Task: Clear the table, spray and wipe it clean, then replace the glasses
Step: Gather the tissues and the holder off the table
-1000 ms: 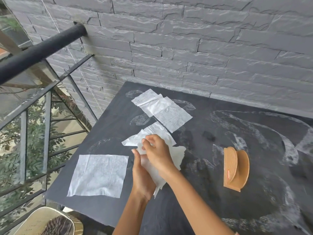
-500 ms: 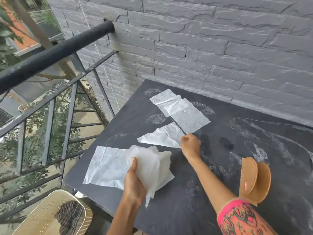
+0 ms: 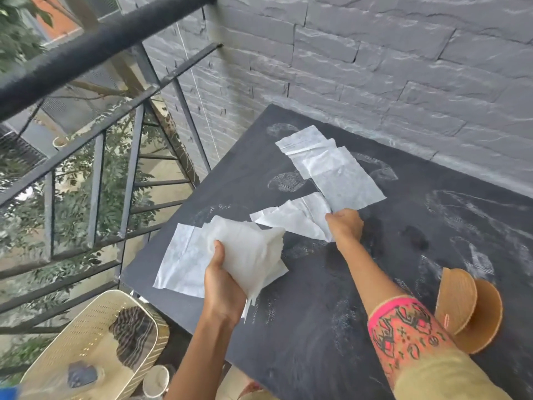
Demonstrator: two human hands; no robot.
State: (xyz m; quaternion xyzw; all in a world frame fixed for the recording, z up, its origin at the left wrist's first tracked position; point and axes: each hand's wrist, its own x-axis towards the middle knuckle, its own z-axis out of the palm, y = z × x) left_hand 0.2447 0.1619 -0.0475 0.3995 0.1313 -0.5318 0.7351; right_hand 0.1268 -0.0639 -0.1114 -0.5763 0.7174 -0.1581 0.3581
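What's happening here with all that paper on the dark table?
A person is gathering up paper tissues from the table. The left hand grips a bunch of tissues, while the right hand pinches the crumpled tissue in the middle. A flat tissue lies at the near corner and two overlapping tissues lie nearer the wall. A wooden holder stands at the right.
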